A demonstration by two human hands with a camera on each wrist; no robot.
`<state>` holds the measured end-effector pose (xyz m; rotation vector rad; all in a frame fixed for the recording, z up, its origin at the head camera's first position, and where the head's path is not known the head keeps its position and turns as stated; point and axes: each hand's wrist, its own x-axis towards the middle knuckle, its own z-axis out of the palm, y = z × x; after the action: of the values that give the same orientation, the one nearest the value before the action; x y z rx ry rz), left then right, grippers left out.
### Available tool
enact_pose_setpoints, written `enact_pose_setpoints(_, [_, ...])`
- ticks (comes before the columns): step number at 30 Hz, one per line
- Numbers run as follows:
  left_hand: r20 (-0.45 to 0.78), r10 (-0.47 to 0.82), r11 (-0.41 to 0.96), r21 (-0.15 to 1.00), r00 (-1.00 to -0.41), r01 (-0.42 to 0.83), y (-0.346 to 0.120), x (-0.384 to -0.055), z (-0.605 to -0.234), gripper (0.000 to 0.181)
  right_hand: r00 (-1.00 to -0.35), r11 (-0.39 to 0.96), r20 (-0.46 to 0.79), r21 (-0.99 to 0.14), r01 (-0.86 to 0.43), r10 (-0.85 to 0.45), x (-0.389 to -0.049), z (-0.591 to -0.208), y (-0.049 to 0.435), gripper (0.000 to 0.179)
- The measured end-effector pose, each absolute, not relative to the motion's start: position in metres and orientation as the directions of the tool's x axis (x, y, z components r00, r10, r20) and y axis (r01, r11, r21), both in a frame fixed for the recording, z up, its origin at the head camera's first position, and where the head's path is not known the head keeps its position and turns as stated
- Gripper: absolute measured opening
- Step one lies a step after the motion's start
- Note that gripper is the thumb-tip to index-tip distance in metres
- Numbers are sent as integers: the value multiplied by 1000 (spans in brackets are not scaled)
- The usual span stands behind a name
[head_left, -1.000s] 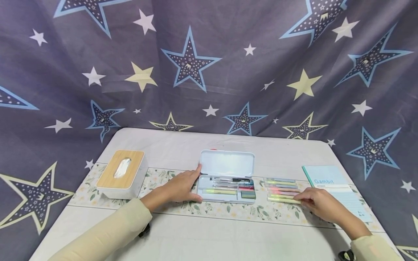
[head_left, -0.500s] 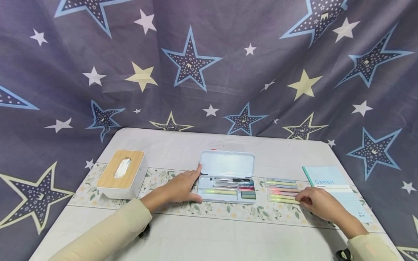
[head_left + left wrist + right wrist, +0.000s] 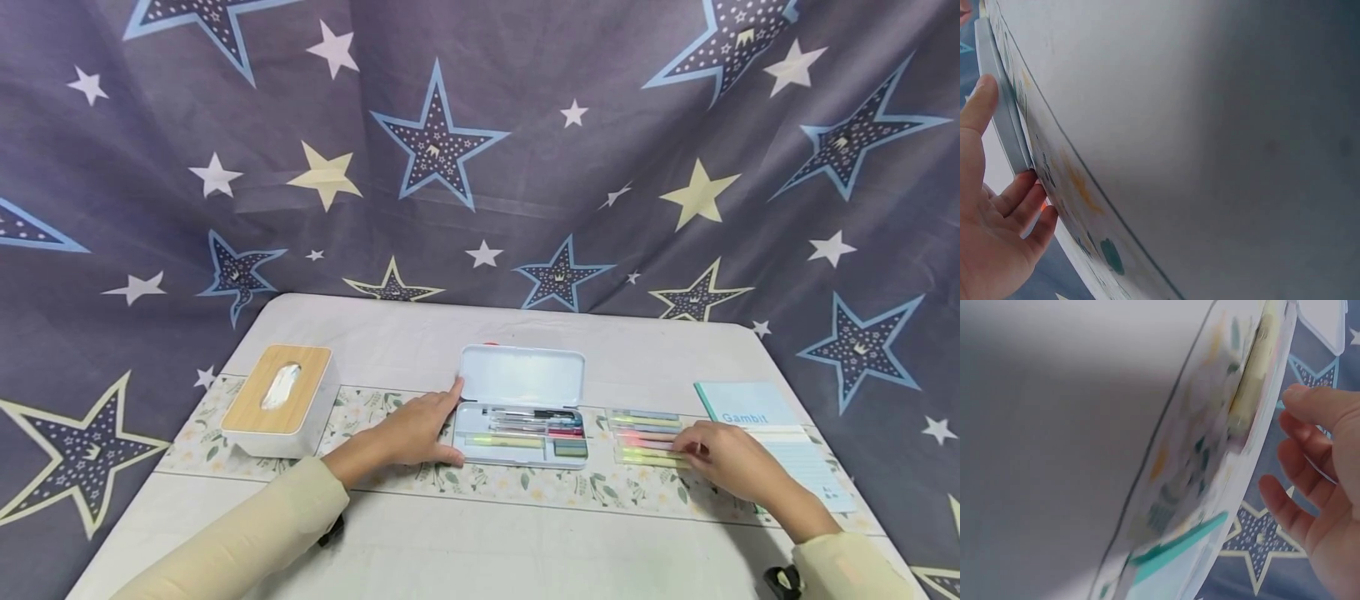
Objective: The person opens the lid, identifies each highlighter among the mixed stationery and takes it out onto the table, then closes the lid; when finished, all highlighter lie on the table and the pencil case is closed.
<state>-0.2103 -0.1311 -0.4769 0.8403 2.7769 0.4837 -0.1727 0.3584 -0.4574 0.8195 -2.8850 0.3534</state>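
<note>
A light blue pencil case (image 3: 522,375) lies open at mid-table, its lid leaning back. Inside are several pens (image 3: 517,422), a yellow pen (image 3: 513,441) in the front compartment, and a small grey-green block (image 3: 570,448). My left hand (image 3: 416,429) holds the case by its left end, thumb at the front and fingers round the corner, as the left wrist view shows on the case wall (image 3: 1007,119). To the right lies a row of pastel pens (image 3: 647,437). My right hand (image 3: 731,462) hovers at their right ends, fingers loosely bent, with nothing visible between them in the right wrist view.
A tissue box (image 3: 277,400) with a wooden top stands at the left. On the right lies a light blue notebook (image 3: 761,402), partly behind my right hand. A flowered strip (image 3: 555,483) runs across the white table; a star-patterned curtain (image 3: 480,233) hangs behind.
My right hand has come off the end of the nearest yellow pen and moved slightly left and up over the row's right ends. The pen row has shifted slightly. My left hand has stayed put.
</note>
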Motion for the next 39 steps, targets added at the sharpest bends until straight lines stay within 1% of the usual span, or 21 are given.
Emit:
enact_pose_setpoints(5, [-93,570,782,366,-816,505,-131,-210,-476,124,-814,788,208,-209,-579,-542,-175,-455,344,22])
enact_pose_setpoints(9, [-93,571,782,365,-816,505,-131,-210,-477,124,-765,747,274,-190,-638,-583,-177,-453,327,22])
enact_pose_setpoints(11, [-94,570,782,366,-816,505,-131,-210,-476,124,-748,735,288,-174,-655,-598,-178,-451,317,21])
enact_pose_setpoints(15, [-93,574,778,372,-813,507,-131,-209,-475,124,-730,718,266,-159,-677,-630,-180,-447,297,18])
enact_pose_setpoints(21, [-102,570,783,369,-815,501,-132,-209,-475,124,-712,696,218,-157,-701,-668,-184,-443,267,19])
enact_pose_setpoints(28, [-98,574,780,367,-813,506,-132,-209,-477,123,-658,631,229,-186,-753,-717,-190,-445,234,18])
enact_pose_setpoints(33, [-93,578,776,373,-811,510,-132,-209,-475,123,-609,583,256,-179,-793,-750,-192,-449,215,20])
enact_pose_setpoints(36, [-92,576,777,370,-812,509,-132,-208,-475,123,-604,581,251,-164,-797,-757,-192,-451,205,20])
enact_pose_setpoints(39, [-91,574,779,367,-814,508,-132,-208,-474,123,-609,590,219,-151,-793,-763,-193,-452,197,19])
